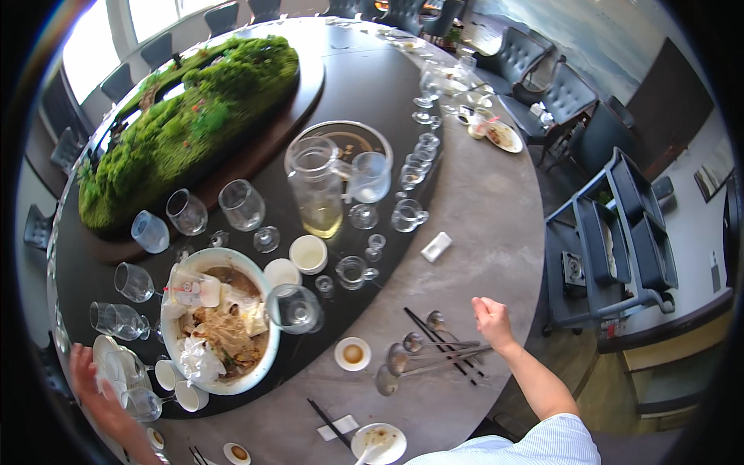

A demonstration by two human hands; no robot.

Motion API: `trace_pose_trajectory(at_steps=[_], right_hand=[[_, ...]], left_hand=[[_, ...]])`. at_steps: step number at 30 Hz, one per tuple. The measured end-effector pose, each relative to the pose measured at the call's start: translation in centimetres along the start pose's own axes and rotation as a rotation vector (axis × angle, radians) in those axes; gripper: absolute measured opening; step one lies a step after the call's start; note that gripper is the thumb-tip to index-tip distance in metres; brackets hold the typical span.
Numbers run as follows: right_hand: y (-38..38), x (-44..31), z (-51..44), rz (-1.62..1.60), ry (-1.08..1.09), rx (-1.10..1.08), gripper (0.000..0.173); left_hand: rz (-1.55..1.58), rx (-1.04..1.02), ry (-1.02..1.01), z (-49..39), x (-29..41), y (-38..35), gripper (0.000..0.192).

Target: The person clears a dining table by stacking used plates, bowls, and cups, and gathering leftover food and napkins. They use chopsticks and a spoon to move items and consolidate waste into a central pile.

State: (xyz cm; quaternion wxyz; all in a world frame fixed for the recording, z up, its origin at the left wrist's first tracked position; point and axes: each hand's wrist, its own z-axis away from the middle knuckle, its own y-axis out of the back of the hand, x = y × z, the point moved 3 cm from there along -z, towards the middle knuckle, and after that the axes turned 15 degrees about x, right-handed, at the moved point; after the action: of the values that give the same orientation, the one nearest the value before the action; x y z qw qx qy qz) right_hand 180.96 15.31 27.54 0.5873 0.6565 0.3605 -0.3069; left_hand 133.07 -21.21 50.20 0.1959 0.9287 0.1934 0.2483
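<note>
My left hand (100,386) is blurred at the left, its fingers spread beside a stack of white plates (104,351) and wine glasses lying on their sides. I cannot tell whether it touches them. Curled into a fist, my right hand (494,322) is over the grey table rim, just above the handle ends of several metal spoons and ladles (397,359). Nothing shows in it. Dark chopsticks (439,337) cross under the spoon handles. Between my hands is a large bowl (272,354) of food scraps, crumpled tissue and a plastic cup.
The dark turntable (360,75) carries a mossy centrepiece (203,110), a glass pitcher (317,192), stemmed glasses (243,206) and white cups (308,254). Near me are a sauce dish (353,354) and a used bowl (401,446). A grey trolley (587,296) with bins stands right.
</note>
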Motion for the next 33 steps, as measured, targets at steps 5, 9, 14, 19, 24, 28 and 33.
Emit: trace_pose_trajectory(at_steps=[5,9,14,19,24,28,33], right_hand=[[6.0,2.3,-0.8,-0.153,-0.043,-0.011,0.008],[12.1,3.8,-4.2,-0.172,0.015,-0.026,0.031],[21.8,9.5,-11.3,-0.179,0.019,0.06,0.036],[30.2,18.2,-18.4,-0.233,-0.148,0.098,0.028],[33.5,20.5,-25.3,-0.225,-0.176,0.007,0.021],[34.2,21.3,-33.3,-0.233,-0.113,-0.022,0.021],[31.8,23.1,-44.6,-0.226,-0.1,-0.117,0.021]], left_hand=[[0.588,-0.369,-0.257,9.9,21.3,-11.2,0.03],[0.865,-0.721,0.219,18.4,30.2,-18.0,0.035],[1.019,-1.017,0.862,26.1,38.4,-27.1,0.029],[1.119,-0.788,1.497,28.6,43.5,-38.8,0.02],[1.151,-0.427,1.825,28.9,43.6,-50.8,0.022],[1.231,0.048,1.865,30.7,37.8,-59.4,0.035],[0.841,0.55,1.917,30.8,38.2,-61.0,0.025]])
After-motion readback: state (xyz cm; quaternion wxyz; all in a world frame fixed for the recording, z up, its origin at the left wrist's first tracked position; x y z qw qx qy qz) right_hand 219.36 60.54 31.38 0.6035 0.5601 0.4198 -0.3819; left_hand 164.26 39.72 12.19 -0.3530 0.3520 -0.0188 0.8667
